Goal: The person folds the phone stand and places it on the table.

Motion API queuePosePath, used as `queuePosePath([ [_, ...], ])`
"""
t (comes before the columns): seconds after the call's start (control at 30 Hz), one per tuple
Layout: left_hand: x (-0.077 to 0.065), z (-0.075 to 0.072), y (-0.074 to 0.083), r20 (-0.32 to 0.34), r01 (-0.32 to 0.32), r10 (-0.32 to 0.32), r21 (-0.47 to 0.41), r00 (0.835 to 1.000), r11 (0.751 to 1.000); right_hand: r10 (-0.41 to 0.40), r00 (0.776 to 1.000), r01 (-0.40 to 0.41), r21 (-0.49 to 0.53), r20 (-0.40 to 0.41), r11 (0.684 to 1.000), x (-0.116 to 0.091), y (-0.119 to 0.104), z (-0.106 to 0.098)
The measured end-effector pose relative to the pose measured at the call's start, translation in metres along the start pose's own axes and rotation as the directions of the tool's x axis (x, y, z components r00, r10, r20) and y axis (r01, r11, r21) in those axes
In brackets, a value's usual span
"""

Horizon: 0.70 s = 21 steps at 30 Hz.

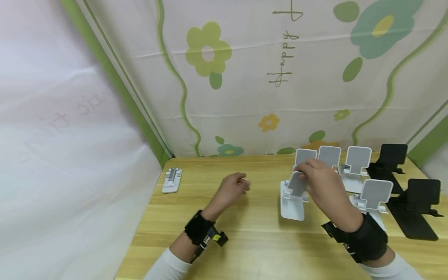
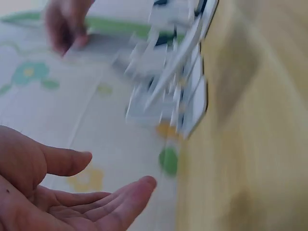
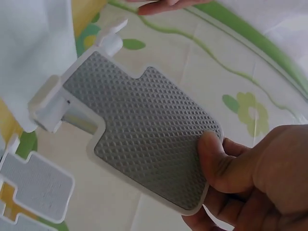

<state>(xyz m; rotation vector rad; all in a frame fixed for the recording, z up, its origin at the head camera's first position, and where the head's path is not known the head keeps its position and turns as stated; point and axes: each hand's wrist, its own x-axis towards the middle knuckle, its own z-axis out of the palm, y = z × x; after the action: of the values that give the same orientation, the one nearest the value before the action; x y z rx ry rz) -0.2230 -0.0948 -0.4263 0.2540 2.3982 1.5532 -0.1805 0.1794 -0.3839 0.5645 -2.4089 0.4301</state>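
My right hand (image 1: 323,190) pinches the top edge of a white phone stand (image 1: 292,210), thumb on its grey textured pad (image 3: 144,115) and fingers behind. The stand is unfolded, with its base tilted close over the table, and two small lips show at the pad's lower end. To the left of it, my left hand (image 1: 229,190) holds nothing. Its fingers (image 2: 125,204) are loosely extended and the thumb is apart from them in the left wrist view. A folded white phone stand (image 1: 172,181) lies at the table's far left.
Several unfolded white stands (image 1: 376,192) stand on the right of the wooden table (image 1: 252,241), partly behind my right hand. Two black stands (image 1: 423,196) are at the far right. A printed flower curtain (image 1: 238,97) hangs along the back edge.
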Motion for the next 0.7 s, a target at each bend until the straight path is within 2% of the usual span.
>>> queuePosePath([
  [0.07, 0.000, 0.018, 0.002, 0.064, 0.012, -0.010, -0.030, 0.998, 0.999, 0.000, 1.000, 0.000, 0.003, -0.006, 1.000, 0.001, -0.006, 0.000],
  [0.17, 0.002, 0.036, 0.004, 0.130, 0.032, -0.022, -0.074, 0.991, 0.997, 0.008, 1.000, -0.008, 0.007, -0.017, 1.000, 0.003, -0.014, -0.001],
  [0.33, 0.004, 0.049, 0.005, 0.184, 0.018, 0.011, -0.153, 0.983, 0.988, 0.020, 0.999, -0.018, 0.036, -0.050, 0.999, 0.005, -0.022, 0.000],
  [0.5, 0.003, 0.053, 0.006, 0.183, 0.000, 0.029, -0.157, 0.983, 0.988, -0.001, 0.997, 0.005, 0.047, -0.083, 0.999, 0.008, -0.027, 0.002],
  [0.7, 0.003, 0.053, 0.008, 0.138, -0.011, 0.033, -0.154, 0.990, 0.988, -0.013, 0.995, 0.020, 0.069, -0.102, 0.997, 0.013, -0.030, 0.001],
])
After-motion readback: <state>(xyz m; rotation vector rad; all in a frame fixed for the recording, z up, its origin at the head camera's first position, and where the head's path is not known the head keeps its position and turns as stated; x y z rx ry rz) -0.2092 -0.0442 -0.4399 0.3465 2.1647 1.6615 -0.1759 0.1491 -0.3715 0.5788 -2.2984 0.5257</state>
